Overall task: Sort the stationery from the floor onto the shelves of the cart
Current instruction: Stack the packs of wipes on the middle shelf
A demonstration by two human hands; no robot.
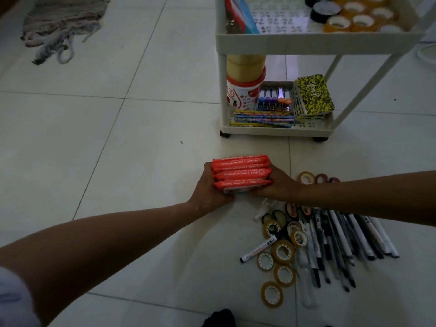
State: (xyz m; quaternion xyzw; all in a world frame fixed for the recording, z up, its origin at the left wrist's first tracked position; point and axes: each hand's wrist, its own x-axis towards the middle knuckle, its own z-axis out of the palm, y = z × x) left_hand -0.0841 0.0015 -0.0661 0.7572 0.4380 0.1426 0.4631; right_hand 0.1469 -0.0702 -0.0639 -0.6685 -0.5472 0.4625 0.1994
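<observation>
Gripping a stack of orange packets (241,173) from both ends, the left hand (208,185) presses against its left side while the right hand (278,185) clamps the right side, fingers curled around the lowest packets. The stack is held low over the tiled floor (118,149), in front of the white cart (306,41), well short of its shelves. On the cart's bottom shelf (278,131) lie patterned pencils (263,119) at the front, a row of small clips (273,101) behind them, a red and white tub (240,93) with a wide roll of brown tape (245,67) on top at the left, and yellow and black notebooks (313,95) leaning at the right. The upper shelf holds clear tape rolls (361,20) and dark tape rolls (324,10) on the right, with red and blue packets (240,17) standing at the left. Near the person's right arm on the floor, a heap of pens (342,244) lies beside scattered small tape rolls (282,252), scissors (292,208) and a white marker (259,249). A grey rag (61,24) lies far off to the left.
</observation>
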